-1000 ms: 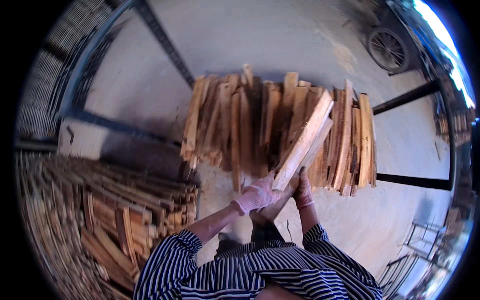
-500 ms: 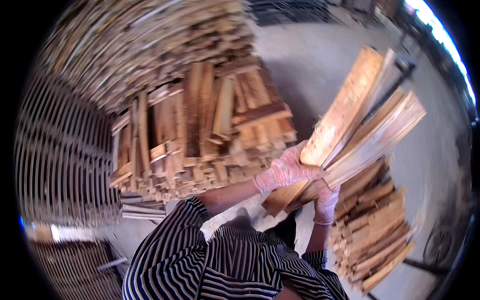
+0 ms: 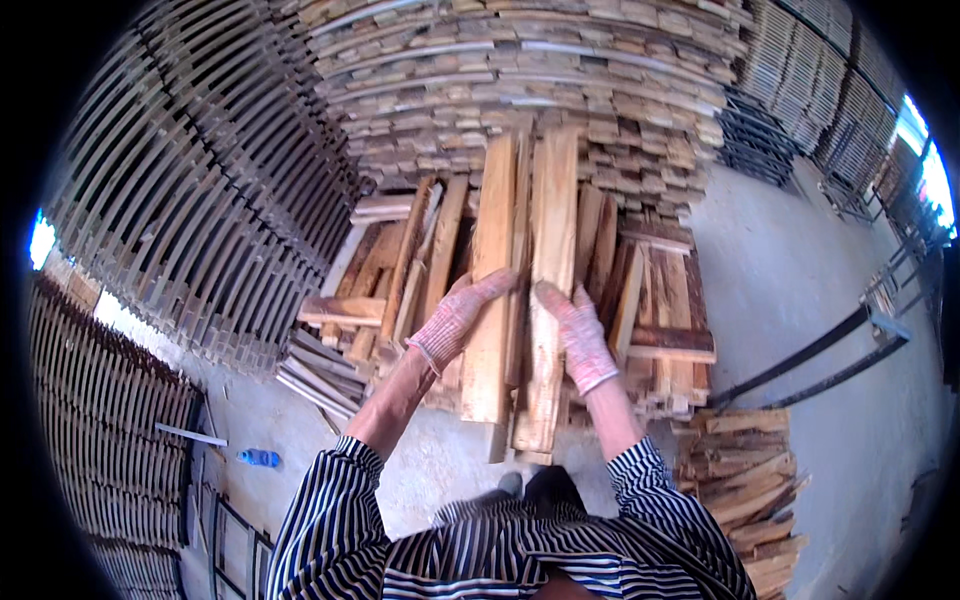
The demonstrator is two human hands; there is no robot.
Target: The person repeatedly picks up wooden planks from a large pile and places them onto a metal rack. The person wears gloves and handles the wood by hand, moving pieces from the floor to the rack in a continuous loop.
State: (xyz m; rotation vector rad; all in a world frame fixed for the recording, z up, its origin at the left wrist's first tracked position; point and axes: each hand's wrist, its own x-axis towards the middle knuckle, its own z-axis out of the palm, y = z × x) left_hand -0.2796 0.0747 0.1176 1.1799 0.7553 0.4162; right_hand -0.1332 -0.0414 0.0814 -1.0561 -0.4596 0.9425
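I hold a small bundle of long wooden boards (image 3: 520, 300) upright in front of me with both gloved hands. My left hand (image 3: 455, 320) grips the bundle's left side and my right hand (image 3: 578, 335) grips its right side. Both gloves are pale with a pinkish weave. The boards are light brown and rough-sawn, their lower ends near my waist. Behind the bundle lies a low stack of similar boards (image 3: 660, 300) laid crosswise in layers. My sleeves are striped black and white.
A tall wall of stacked boards (image 3: 560, 80) rises ahead. Dark racks of thin slats (image 3: 200, 220) curve along the left. Another small board pile (image 3: 745, 470) sits at my right on the concrete floor (image 3: 800, 290). Black metal rails (image 3: 810, 360) lie at right. A blue bottle (image 3: 260, 458) lies lower left.
I have turned left from the open yard toward the stacks. The bundle, tilted to the right before, now stands straight in front of me over the low stack.
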